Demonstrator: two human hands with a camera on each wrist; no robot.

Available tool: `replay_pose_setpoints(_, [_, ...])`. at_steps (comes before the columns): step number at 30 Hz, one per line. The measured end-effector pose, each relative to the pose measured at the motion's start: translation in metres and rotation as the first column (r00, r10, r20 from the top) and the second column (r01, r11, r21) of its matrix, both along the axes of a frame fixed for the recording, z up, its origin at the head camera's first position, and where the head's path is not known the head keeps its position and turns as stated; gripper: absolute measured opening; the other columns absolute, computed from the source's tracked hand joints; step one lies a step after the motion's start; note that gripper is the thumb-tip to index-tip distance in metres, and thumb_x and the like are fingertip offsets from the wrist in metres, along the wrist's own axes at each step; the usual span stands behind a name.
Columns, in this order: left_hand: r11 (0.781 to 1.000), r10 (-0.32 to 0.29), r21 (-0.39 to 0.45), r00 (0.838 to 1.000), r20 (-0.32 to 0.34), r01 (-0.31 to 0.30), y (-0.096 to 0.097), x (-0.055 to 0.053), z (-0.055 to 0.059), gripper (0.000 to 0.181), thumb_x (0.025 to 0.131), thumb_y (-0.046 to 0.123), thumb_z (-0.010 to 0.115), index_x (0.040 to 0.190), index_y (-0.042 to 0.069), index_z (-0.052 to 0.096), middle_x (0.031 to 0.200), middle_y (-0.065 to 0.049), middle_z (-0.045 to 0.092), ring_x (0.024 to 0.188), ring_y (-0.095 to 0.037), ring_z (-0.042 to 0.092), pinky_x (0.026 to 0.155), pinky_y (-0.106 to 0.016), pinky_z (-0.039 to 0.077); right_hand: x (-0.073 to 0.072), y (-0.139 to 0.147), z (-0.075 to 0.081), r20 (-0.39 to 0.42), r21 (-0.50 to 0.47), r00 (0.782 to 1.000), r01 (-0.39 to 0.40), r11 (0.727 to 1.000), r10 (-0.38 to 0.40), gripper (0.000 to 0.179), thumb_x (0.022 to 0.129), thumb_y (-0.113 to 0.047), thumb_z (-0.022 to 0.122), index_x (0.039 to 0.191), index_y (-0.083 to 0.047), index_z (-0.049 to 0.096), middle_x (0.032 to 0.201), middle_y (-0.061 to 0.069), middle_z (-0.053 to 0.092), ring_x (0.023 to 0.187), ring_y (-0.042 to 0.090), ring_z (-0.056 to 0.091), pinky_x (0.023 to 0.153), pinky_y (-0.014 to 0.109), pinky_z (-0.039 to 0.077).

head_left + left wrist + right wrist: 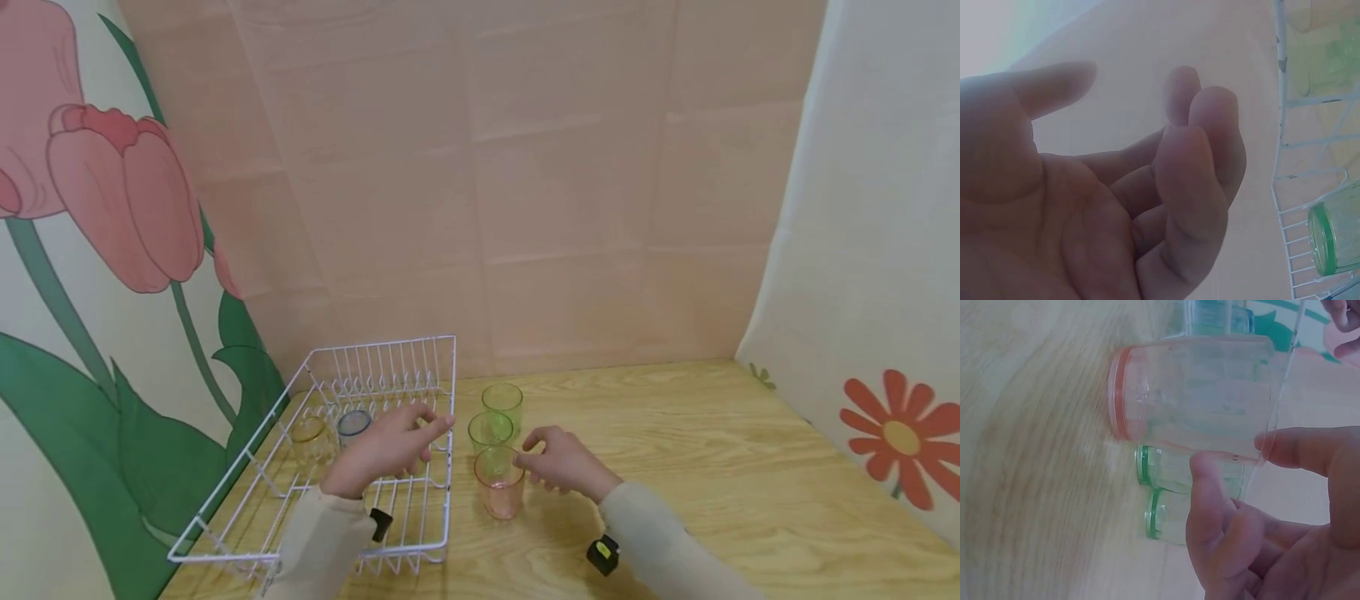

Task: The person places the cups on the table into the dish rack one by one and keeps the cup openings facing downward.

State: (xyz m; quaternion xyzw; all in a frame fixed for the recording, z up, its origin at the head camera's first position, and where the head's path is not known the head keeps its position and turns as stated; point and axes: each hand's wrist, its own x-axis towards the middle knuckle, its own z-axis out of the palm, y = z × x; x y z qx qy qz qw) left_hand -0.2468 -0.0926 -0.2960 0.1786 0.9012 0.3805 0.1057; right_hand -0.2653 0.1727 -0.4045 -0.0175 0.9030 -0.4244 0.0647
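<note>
My right hand (566,462) is at the right side of a clear pink cup (501,500) standing upright on the table. In the right wrist view, the thumb and curled fingers pinch this cup (1191,400) at its rim. Two green cups stand just behind it, a nearer one (489,432) and a farther one (510,405). My left hand (386,446) hovers over the right part of a white wire dish rack (450,492). Its fingers are loosely bent and hold nothing, as the left wrist view shows.
Inside the rack, toward its left, stand a yellow cup (309,442) and a blue cup (354,427), the latter partly hidden by my left hand. The wood-grain table (675,467) extends to the right. A pinkish-brown cloth (562,208) hangs behind it.
</note>
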Motion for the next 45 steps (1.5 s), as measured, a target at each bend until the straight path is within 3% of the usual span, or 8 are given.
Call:
replay_pose_setpoints(6, [1.0, -0.007, 0.022, 1.0, 0.019, 0.007, -0.002, -0.003, -0.005, 0.055, 0.1, 0.055, 0.052, 0.119, 0.004, 0.062, 0.08, -0.01, 0.065, 0.059, -0.023, 0.061, 0.049, -0.026, 0.048, -0.002, -0.002, -0.004, 0.021, -0.027, 0.999, -0.025, 0.999, 0.026, 0.04, 0.093, -0.024, 0.065, 0.125, 0.0, 0.06, 0.071, 0.009, 0.07, 0.062, 0.026, 0.065, 0.047, 0.032, 0.048])
replay_pose_setpoints(13, [0.999, -0.013, 0.033, 1.0, 0.012, 0.013, -0.001, -0.004, -0.008, 0.055, 0.1, 0.056, 0.052, 0.119, 0.006, 0.061, 0.078, -0.007, 0.064, 0.054, -0.015, 0.056, 0.046, -0.024, 0.046, 0.002, -0.005, -0.001, 0.031, -0.014, 0.999, -0.028, 0.999, 0.029, 0.027, 0.093, -0.02, 0.063, 0.11, 0.0, 0.067, 0.068, 0.007, 0.07, 0.057, 0.022, 0.064, 0.046, 0.03, 0.047])
replay_pose_setpoints(20, [0.997, 0.01, 0.076, 1.0, 0.001, -0.01, -0.001, -0.004, -0.011, 0.063, 0.098, 0.056, 0.053, 0.138, 0.008, 0.05, 0.079, -0.007, 0.065, 0.055, -0.015, 0.055, 0.05, -0.027, 0.049, 0.004, -0.005, 0.0, -0.008, -0.01, 1.0, -0.012, 1.0, 0.012, 0.016, 0.09, -0.015, 0.063, 0.098, -0.003, 0.07, 0.067, 0.008, 0.07, 0.055, 0.021, 0.064, 0.046, 0.031, 0.048])
replay_pose_setpoints(27, [0.997, 0.023, 0.074, 0.999, -0.026, -0.021, 0.001, -0.004, -0.012, 0.067, 0.098, 0.058, 0.053, 0.143, 0.01, 0.045, 0.081, -0.006, 0.066, 0.057, -0.017, 0.058, 0.053, -0.03, 0.052, 0.007, -0.002, 0.002, -0.008, -0.032, 1.0, 0.01, 0.999, -0.01, 0.022, 0.09, -0.014, 0.063, 0.106, -0.001, 0.07, 0.067, 0.008, 0.071, 0.055, 0.021, 0.064, 0.044, 0.025, 0.042])
replay_pose_setpoints(33, [0.996, 0.015, 0.09, 1.0, -0.021, -0.013, 0.004, -0.003, -0.012, 0.062, 0.099, 0.053, 0.055, 0.141, 0.008, 0.047, 0.082, -0.008, 0.066, 0.059, -0.021, 0.06, 0.052, -0.029, 0.052, 0.009, 0.0, 0.006, -0.021, -0.043, 0.999, 0.024, 0.999, -0.025, 0.023, 0.091, -0.014, 0.062, 0.107, -0.001, 0.07, 0.065, 0.006, 0.07, 0.055, 0.022, 0.064, 0.043, 0.024, 0.04])
replay_pose_setpoints(39, [0.991, -0.05, 0.12, 0.999, -0.021, 0.052, 0.008, -0.002, -0.012, 0.046, 0.101, 0.038, 0.059, 0.13, 0.003, 0.054, 0.081, -0.009, 0.065, 0.056, -0.016, 0.056, 0.052, -0.025, 0.048, 0.012, 0.001, 0.01, -0.054, -0.041, 0.998, 0.04, 0.998, -0.042, 0.021, 0.092, -0.015, 0.062, 0.107, -0.003, 0.071, 0.065, 0.004, 0.07, 0.054, 0.022, 0.065, 0.043, 0.024, 0.04])
replay_pose_setpoints(45, [0.991, -0.07, 0.112, 0.997, -0.044, 0.074, 0.01, -0.005, -0.013, 0.036, 0.101, 0.032, 0.06, 0.123, 0.003, 0.058, 0.078, -0.008, 0.065, 0.056, -0.015, 0.055, 0.051, -0.025, 0.048, 0.015, 0.001, 0.018, -0.104, -0.091, 0.994, 0.027, 0.995, -0.037, 0.024, 0.092, -0.013, 0.06, 0.109, 0.001, 0.07, 0.065, 0.005, 0.07, 0.055, 0.02, 0.065, 0.048, 0.03, 0.051])
